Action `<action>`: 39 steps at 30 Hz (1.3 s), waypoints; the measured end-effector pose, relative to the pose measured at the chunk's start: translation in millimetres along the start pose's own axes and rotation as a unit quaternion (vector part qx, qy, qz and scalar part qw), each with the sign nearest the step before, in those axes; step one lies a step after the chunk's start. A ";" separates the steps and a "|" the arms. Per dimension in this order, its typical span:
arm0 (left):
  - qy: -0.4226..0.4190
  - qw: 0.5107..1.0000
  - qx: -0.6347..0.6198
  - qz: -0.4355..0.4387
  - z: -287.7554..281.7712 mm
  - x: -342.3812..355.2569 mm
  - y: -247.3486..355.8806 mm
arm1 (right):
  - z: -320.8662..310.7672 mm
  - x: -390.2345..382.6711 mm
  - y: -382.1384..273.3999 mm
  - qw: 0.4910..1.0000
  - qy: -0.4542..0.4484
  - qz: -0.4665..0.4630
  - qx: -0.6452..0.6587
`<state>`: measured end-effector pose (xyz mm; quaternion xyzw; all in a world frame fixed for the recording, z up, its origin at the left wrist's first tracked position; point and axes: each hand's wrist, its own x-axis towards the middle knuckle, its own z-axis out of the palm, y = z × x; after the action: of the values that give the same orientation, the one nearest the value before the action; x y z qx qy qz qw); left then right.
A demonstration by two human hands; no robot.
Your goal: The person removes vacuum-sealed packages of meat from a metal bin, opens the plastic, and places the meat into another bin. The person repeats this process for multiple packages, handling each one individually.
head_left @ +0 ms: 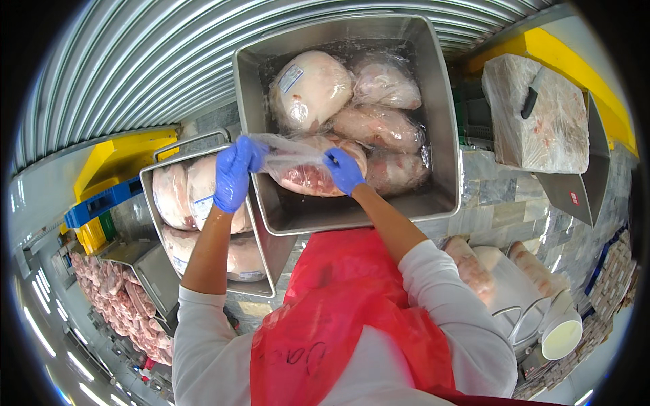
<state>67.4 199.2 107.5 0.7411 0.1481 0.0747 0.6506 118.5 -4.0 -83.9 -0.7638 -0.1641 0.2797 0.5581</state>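
Note:
My left hand [234, 172], in a blue glove, is closed on the loose end of a clear plastic bag [290, 154] at the left rim of a deep steel tub [344, 220]. My right hand [344, 172], also gloved, pinches the same bag over the meat [306, 178] inside it, stretching plastic between my hands. Around it in the tub, several other bagged pieces of meat [376, 125] lie in liquid, one large pale piece [311, 88] carrying a label.
A second steel bin [269, 284] holds bagged meat at left. Beyond are yellow bins [101, 159] and heaped raw meat [118, 298]. At right, a plastic-covered block [542, 135] has a black-handled tool [531, 95] on it; meat rolls [467, 267] and a white bucket [562, 338] sit lower.

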 end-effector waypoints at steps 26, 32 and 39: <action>-0.252 0.958 0.137 0.018 37.4 -80.8 -14.6 | -65.8 -34.6 58.9 0.959 -0.001 -0.084 -0.270; 0.084 0.971 0.091 -0.206 -53.8 -79.6 -90.6 | -79.7 37.7 -0.3 0.896 -0.074 -0.179 -0.401; 0.250 0.967 -0.037 -0.021 -56.0 13.3 -131.6 | -89.9 76.2 -98.5 0.876 -0.098 -0.190 -0.433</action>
<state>46.9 270.6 -15.4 0.6708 0.3186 0.2494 0.6215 239.6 2.3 10.4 -0.8517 -0.4648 0.1428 0.1953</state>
